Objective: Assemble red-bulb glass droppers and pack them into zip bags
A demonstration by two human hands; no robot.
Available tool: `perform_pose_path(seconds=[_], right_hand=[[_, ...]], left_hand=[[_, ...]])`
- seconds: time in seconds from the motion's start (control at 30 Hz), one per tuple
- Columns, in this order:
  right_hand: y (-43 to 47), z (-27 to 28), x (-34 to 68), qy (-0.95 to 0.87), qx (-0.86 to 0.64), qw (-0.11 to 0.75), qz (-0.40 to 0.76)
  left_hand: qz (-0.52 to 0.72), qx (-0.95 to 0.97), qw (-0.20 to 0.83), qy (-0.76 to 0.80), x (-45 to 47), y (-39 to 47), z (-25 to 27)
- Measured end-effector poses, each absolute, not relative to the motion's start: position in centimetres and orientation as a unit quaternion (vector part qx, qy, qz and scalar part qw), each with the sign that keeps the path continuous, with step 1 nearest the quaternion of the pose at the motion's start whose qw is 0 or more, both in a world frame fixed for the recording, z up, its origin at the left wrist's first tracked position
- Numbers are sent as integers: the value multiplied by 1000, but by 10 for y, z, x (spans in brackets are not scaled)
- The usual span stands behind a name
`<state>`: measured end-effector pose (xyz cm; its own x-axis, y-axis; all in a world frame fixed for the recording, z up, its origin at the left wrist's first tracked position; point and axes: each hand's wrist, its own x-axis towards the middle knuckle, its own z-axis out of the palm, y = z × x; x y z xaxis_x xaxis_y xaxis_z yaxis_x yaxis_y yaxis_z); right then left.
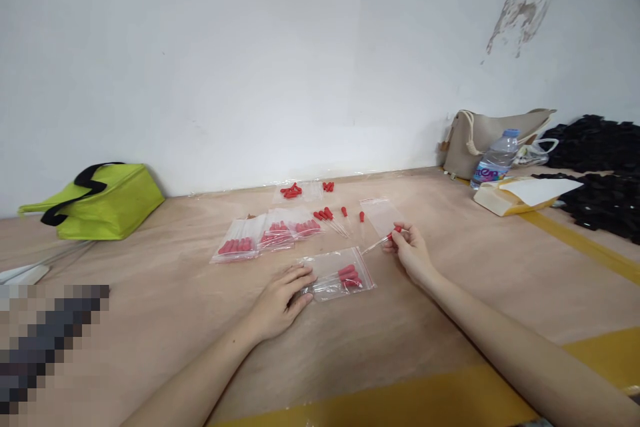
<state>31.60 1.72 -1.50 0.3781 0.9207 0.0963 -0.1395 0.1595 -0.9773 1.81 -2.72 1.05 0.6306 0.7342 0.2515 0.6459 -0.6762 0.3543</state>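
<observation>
My left hand (284, 301) grips the left end of a clear zip bag (327, 287), its fingers on top and its thumb along the near edge. Several glass droppers with red rubber bulbs (350, 275) lie inside that bag, bulbs toward the right. Between the fingertips of my right hand (411, 252) is another dropper (385, 239), pinched by its red bulb. Its glass tip points left, toward the bag's mouth. Beyond, loose droppers (327, 215) rest on the table, with a flat clear bag (381, 215) near my right hand.
Filled bags of droppers (240, 240) lie at the left centre, with loose red bulbs (291, 191) behind them. A lime-green bag (113, 203) stands on the left. To the right are a water bottle (495, 160), a beige bag (467, 140), a carton (510, 197) and black pieces (600, 203).
</observation>
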Motion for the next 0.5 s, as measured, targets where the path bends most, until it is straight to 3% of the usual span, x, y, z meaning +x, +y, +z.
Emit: perform_pose_path(seconds=[0.17,0.3,0.5], right_hand=[[4,-12,292,-377,-486,623,483],[-5,-10,284,-449,-465,532,547],[-5,-4,281,-538,-466,431,555]], left_hand=[[196,896,113,381,18,-28,11],[205,892,117,386,18,-28,11],[196,890,114,396,18,-28,10]])
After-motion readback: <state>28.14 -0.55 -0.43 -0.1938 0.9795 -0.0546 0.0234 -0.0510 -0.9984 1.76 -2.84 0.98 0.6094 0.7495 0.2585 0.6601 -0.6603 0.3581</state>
